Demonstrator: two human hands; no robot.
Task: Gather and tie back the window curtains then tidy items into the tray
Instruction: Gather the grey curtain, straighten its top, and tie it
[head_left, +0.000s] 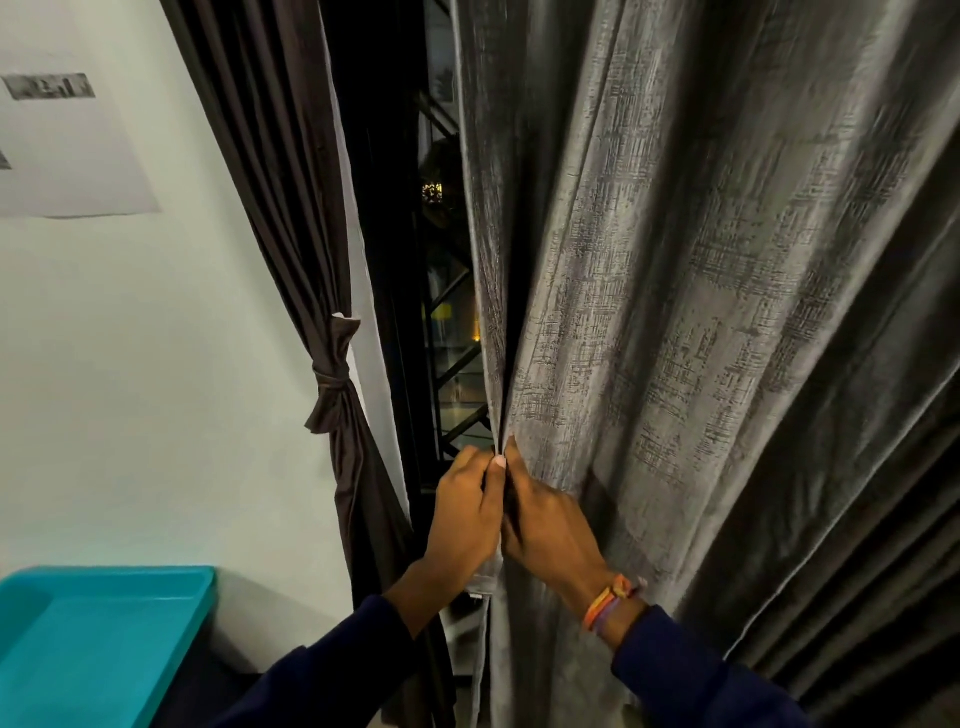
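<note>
Head view: the left hand (467, 512) and the right hand (545, 525) meet at the leading edge of the grey textured curtain (675, 312), which hangs loose over the right side of the window (441, 322); each grip pinches that edge, thumbs nearly touching. The dark brown curtain (291, 182) on the left of the window is gathered and knotted with a tie-back (335, 371) against the white wall (156, 389). The turquoise tray (104, 639) sits at lower left, well apart from both hands.
</note>
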